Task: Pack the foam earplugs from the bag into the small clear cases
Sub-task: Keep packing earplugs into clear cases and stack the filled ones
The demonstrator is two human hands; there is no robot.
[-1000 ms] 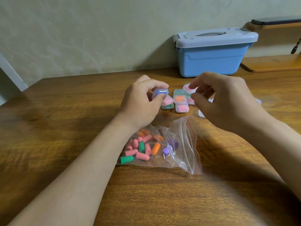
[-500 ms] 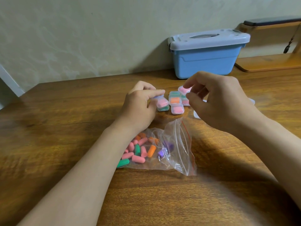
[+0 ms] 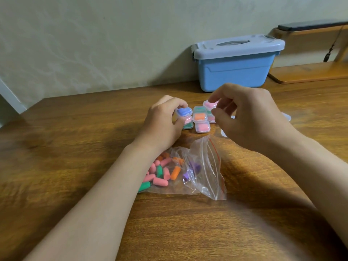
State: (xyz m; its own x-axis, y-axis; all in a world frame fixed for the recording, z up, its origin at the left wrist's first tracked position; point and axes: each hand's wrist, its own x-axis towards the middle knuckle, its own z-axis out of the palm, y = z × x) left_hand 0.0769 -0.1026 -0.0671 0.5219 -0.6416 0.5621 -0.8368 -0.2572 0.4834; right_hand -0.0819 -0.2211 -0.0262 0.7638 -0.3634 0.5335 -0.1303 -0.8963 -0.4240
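Clear case of blue earplugs [image 3: 184,111], pinched in the left hand [image 3: 160,126], sits just beyond the bag [image 3: 206,162] of loose earplugs [image 3: 160,182]. Further right beyond the bag, the right hand [image 3: 250,117] curls against a pink-filled case [image 3: 209,104], grip unclear.

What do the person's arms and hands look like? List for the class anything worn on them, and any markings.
Both arms are bare. The left forearm and right forearm show no sleeves as far as the picture reaches. The left hand and right hand wear no gloves. No watch, bracelet or ring shows on the wrists or fingers. No markings are visible, though the nearest parts of the arms are blurred.
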